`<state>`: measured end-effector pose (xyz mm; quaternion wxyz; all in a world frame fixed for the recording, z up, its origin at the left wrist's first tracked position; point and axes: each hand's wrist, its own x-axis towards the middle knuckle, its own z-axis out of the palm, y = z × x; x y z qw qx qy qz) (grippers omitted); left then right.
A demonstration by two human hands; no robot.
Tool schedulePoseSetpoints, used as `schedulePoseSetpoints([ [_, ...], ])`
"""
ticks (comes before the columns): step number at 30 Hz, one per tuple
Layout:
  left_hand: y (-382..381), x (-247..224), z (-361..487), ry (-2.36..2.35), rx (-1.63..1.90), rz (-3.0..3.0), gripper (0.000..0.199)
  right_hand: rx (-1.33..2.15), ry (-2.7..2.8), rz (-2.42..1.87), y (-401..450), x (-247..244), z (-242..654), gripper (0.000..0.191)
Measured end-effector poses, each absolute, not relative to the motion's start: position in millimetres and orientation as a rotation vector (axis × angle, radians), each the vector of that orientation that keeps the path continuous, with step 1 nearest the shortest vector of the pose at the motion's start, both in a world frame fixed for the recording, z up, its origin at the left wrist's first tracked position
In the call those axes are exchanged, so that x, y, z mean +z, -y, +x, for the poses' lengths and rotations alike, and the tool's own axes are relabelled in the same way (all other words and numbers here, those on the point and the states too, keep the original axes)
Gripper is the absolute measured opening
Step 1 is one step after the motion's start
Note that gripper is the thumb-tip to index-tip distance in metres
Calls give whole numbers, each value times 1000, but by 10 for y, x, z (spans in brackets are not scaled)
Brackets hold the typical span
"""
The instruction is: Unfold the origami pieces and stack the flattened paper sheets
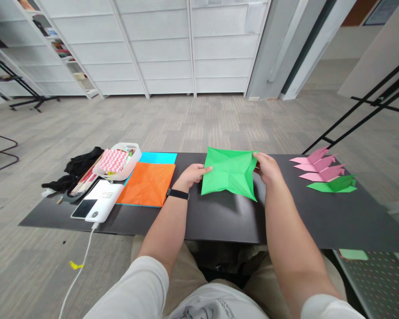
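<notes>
A square sheet of green paper (230, 172) with crossing crease lines is held up just above the dark table (216, 221). My left hand (194, 174) pinches its left edge, thumb lying on the front face. At the upper right corner, my right hand (267, 167) grips the sheet, its fingertips partly hidden behind the paper. To the left lies a stack of orange paper (149, 184) over blue paper (159, 157). Folded pink paper birds (319, 166) stand in a row on the right, with a folded green paper bird (334, 184) in front of them.
At the table's left are a white power bank (104, 201) with a cable, a phone (85, 208), a white box (133, 155) of small items, a dark tray (83, 181) of sticks and black cloth (83, 161). Black stand legs (362, 104) rise beyond the right side.
</notes>
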<state>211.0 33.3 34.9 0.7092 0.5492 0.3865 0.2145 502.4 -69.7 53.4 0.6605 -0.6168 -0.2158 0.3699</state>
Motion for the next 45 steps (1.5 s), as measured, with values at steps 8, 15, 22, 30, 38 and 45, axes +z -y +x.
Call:
schedulePoseSetpoints([
  [8, -165, 674, 2164, -957, 626, 1536, 42, 701, 1055, -1539, 1115, 1122, 5263, 59],
  [15, 55, 1089, 2191, -863, 972, 1756, 22, 512, 1099, -1461, 1433, 1479, 5256, 47],
  [22, 26, 800, 1924, -585, 1123, 2079, 39, 401, 1302, -1384, 1810, 1086, 5180, 39],
  [30, 132, 244, 1875, -968, 572, 2370, 29, 419, 1682, -1698, 2130, 259, 4922, 36],
  [38, 465, 233, 2290, -855, 459, 2762, 67, 257, 1913, -1677, 2243, 120, 4737, 32],
  [45, 588, 58, 2232, -855, 196, 2804, 80, 142, 1965, -1731, 2380, 150, 4786, 30],
])
